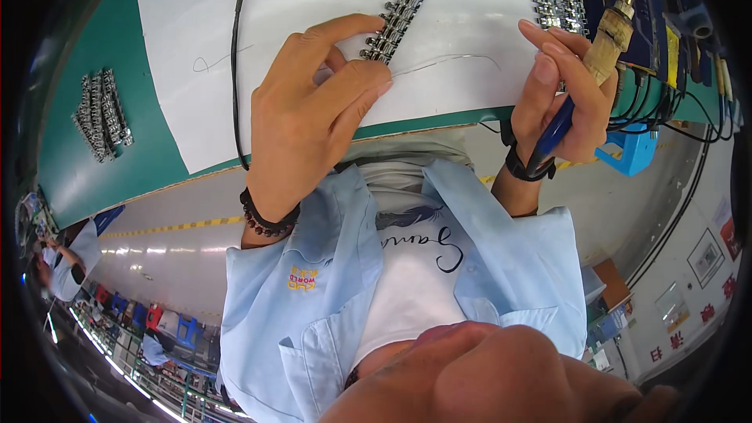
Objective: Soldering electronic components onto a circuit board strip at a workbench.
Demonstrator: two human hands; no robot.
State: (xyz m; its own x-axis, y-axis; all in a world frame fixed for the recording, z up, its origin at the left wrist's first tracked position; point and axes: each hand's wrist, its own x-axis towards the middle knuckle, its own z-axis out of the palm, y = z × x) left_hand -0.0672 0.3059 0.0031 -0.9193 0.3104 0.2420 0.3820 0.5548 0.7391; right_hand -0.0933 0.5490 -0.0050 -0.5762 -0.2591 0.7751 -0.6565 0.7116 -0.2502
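A strip of small silvery metal parts (406, 9) lies slanted on the white sheet. My left hand (301, 113) has its index finger and thumb against the strip's left side and near end. A thin silvery wire (442, 60) runs right from the thumb tip; whether the fingers pinch it is hidden. My right hand (576, 98) is closed around a soldering iron (611, 39) with a worn tan collar and blue handle. Its metal shaft points up to the far right, and its tip is out of view.
More metal strips lie on the green table (70, 164) at left, and another group (558, 4) at far right. A black cable (236, 70) crosses the white sheet (188, 23). Dark cables (666, 110) and a blue plastic piece (630, 149) are by the right edge.
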